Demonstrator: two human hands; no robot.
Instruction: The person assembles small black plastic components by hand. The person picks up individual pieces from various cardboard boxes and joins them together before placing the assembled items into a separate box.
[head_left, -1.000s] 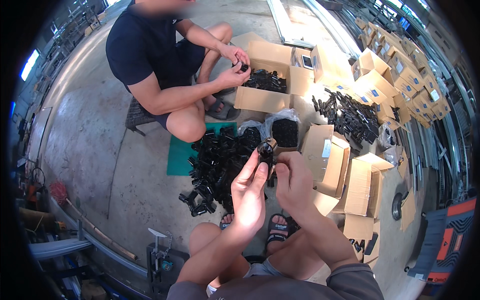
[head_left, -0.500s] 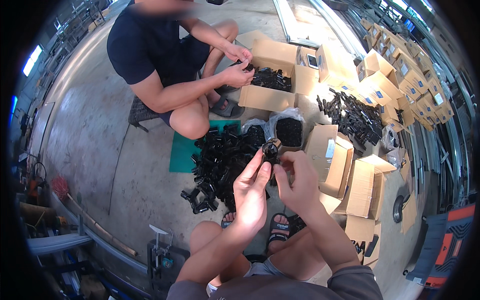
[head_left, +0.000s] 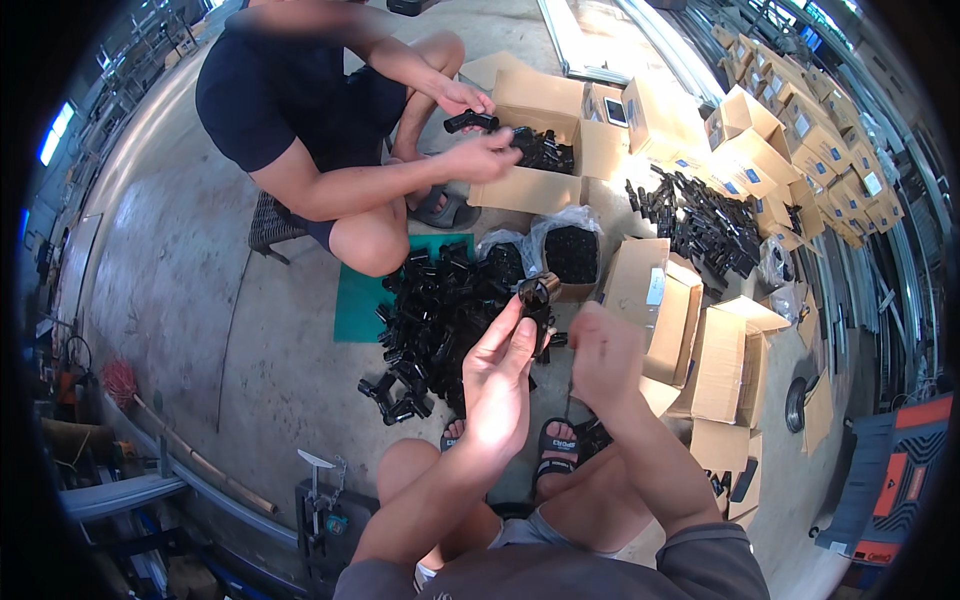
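My left hand [head_left: 498, 385] is closed around a black tube-shaped fitting [head_left: 537, 290], holding it upright with its round open end on top. To its right, my right hand [head_left: 608, 355] is off the fitting, blurred, with its fingers curled in; whatever it holds, if anything, is hidden. Below and left of the fitting spreads a large heap of black branched fittings [head_left: 430, 310], partly on a green mat [head_left: 358, 305]. Just beyond it stand an open box of small black parts [head_left: 573, 255] lined with clear plastic and a plastic bag of black parts [head_left: 502, 262].
Opposite me a seated person [head_left: 300, 120] holds a black fitting [head_left: 470, 121] beside an open carton [head_left: 530, 190] of black parts. Another black heap [head_left: 700, 225] lies at right. Opened cartons [head_left: 720, 365] stand nearer me; stacked boxes [head_left: 820, 140] rise behind. A long wooden handle [head_left: 205, 458] lies at left.
My right hand has come away from the fitting toward the right. My left hand keeps hold of it. The other person's hands have moved apart, leaving a fitting in one.
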